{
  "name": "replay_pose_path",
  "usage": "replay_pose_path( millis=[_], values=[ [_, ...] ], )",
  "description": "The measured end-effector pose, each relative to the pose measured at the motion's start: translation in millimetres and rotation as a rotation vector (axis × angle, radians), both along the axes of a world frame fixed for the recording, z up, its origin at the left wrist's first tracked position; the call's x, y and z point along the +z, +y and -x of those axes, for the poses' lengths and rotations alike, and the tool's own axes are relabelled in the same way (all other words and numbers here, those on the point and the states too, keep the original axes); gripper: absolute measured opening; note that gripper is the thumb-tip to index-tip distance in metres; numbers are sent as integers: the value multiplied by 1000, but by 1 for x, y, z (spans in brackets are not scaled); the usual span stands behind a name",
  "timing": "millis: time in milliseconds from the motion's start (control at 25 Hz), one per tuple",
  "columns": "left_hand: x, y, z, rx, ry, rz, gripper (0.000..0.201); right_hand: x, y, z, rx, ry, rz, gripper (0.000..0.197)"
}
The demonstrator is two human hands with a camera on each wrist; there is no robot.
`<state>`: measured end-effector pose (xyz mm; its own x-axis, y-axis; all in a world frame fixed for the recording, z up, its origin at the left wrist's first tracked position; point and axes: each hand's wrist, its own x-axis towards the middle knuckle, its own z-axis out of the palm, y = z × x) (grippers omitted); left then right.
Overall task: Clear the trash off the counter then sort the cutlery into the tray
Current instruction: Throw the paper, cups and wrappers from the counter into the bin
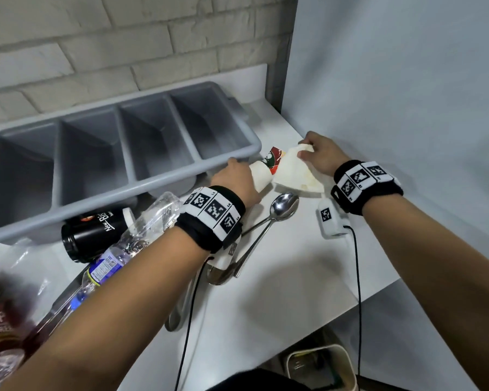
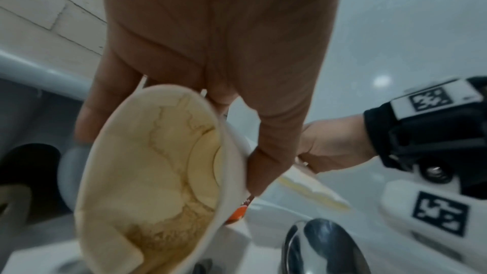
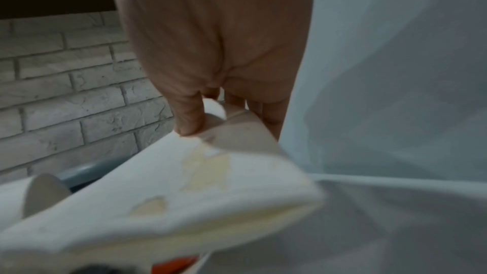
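Left wrist view shows stained interior of paper cup [image 2: 147, 174] gripped by left hand [image 2: 210, 49]; right hand [image 1: 321, 153] pinches napkin [image 1: 294, 170].

Kitchen counter [image 1: 294, 263]: brick wall [image 1: 96, 38], cutlery tray [image 1: 141, 182], spoons [image 1: 283, 206]

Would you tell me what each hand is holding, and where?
Left hand grips the stained paper cup around its side; right hand pinches the napkin at its far edge.

We see the left hand [image 1: 235, 176] gripping a paper cup [image 1: 261, 176], the right hand [image 1: 321, 155] pinching a stained napkin [image 1: 297, 170], beside the 4-compartment tray [image 1: 153, 182], 2 spoons [image 1: 277, 210] on the worktop [image 1: 294, 277].
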<state>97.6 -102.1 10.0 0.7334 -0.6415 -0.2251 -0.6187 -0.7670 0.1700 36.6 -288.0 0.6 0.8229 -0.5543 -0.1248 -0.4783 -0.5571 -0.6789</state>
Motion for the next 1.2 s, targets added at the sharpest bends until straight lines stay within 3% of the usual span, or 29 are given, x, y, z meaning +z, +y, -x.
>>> replay_pose_path(
  millis=[80, 200, 320, 400, 600, 840, 960, 1120, 1200],
  values=[
    [5, 2, -2, 26, 14, 21, 64, -1, -2, -20, 20, 14, -34, 27],
    [6, 5, -4, 67, 15, 1, 59, -6, -5, -47, 97, 114, 25, 14],
    [6, 8, -7, 81, 39, 10, 55, -16, -4, -64, 175, 268, 131, 18],
    [7, 10, -11, 93, 66, 28, 56, -23, -2, -71, 167, 276, 164, 23],
    [8, 10, -9, 87, 99, 42, 55, -26, -9, -65, 65, 371, 39, 70],
    [14, 8, 1, 40, 171, 116, 59, -31, -19, -27, -7, 403, 39, 68],
    [18, 10, 8, 42, 177, 170, 61, -27, -16, -8, -88, 307, -9, 66],
    [31, 11, 31, 21, 187, 291, 58, -8, -6, 25, -230, -39, -27, 33],
    [38, 9, 49, -15, 227, 365, 55, 4, 0, 47, -269, -181, -41, 31]
  ],
)
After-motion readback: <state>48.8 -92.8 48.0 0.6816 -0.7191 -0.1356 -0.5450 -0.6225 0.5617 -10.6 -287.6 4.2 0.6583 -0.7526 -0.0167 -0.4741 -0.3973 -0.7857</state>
